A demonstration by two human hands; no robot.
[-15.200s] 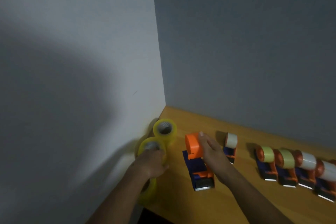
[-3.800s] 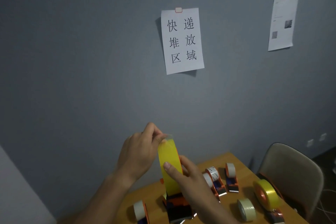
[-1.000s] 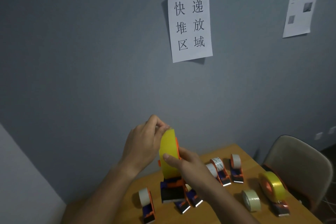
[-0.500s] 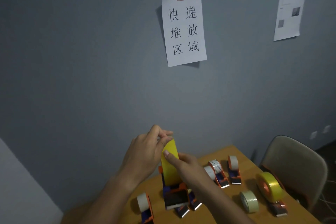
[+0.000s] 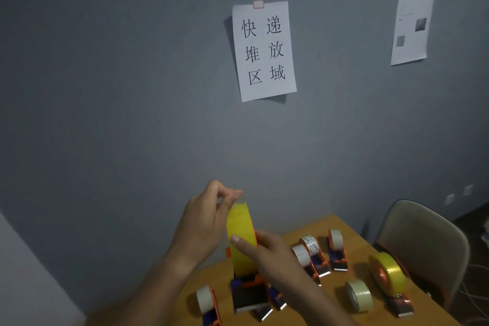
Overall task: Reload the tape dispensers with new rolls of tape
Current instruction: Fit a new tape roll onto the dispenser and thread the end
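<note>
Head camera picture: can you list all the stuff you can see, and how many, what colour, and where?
yellow tape roll: 1, yellow, held on the raised dispenser
held dispenser: 1, orange and blue, raised above the table
yellow-loaded dispenser: 1, yellow roll, table's right
white-roll dispensers: at least 4, on the table
loose roll: 1, pale, table
table: 1, wooden
chair: 1, beige, right
wall papers: 2, white
left hand: pinches the tape end
right hand: grips the roll
</note>
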